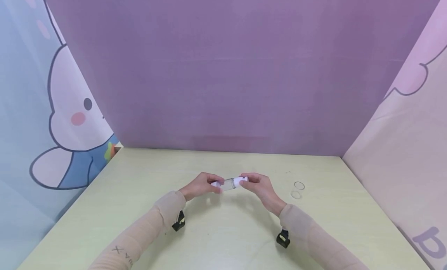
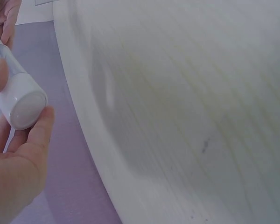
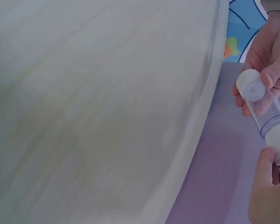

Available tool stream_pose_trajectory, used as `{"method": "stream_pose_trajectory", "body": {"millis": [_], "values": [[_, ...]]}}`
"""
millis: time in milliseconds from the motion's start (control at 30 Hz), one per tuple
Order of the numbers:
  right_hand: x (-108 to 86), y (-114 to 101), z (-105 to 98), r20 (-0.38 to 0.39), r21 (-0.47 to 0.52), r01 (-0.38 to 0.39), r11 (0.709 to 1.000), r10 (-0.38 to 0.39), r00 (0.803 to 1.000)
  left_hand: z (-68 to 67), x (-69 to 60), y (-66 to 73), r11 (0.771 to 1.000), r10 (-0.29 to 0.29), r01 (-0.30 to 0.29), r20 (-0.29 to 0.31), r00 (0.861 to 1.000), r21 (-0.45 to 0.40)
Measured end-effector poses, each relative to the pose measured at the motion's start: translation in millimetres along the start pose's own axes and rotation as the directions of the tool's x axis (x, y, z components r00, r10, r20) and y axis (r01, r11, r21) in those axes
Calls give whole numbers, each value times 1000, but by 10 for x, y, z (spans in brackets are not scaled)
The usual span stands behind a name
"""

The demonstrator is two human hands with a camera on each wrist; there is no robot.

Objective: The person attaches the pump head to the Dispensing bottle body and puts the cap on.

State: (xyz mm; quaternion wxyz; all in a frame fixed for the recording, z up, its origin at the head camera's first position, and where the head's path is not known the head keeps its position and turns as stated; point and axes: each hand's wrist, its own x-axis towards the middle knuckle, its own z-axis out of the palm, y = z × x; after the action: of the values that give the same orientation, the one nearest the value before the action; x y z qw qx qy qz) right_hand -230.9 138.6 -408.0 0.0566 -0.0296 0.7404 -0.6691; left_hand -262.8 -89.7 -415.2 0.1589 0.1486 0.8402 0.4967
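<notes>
Held up over the pale bench (image 1: 223, 239), a clear bottle (image 1: 228, 184) with white ends, between both hands. Long axis running sideways from hand to hand, slightly tilted, right end higher in the head view. Fingers of the left hand (image 1: 201, 185) curled round the white base (image 2: 29, 109) at bottle's left; fingers of the right hand (image 1: 262, 187) pinching the white cap (image 3: 277, 137) at bottle's right. Neither hand nearer, both touching. Well right of the bottle, on the bench: a dark ring (image 1: 299, 189) and a pale ring (image 1: 295, 198), close together.
</notes>
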Motion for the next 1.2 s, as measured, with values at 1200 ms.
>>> {"method": "stream_pose_trajectory", "body": {"millis": [1200], "values": [[-18, -46, -13, 35, -7, 10, 1000, -10, 999, -6, -10, 35, 1000, -4, 4, 9, 1000, -5]]}}
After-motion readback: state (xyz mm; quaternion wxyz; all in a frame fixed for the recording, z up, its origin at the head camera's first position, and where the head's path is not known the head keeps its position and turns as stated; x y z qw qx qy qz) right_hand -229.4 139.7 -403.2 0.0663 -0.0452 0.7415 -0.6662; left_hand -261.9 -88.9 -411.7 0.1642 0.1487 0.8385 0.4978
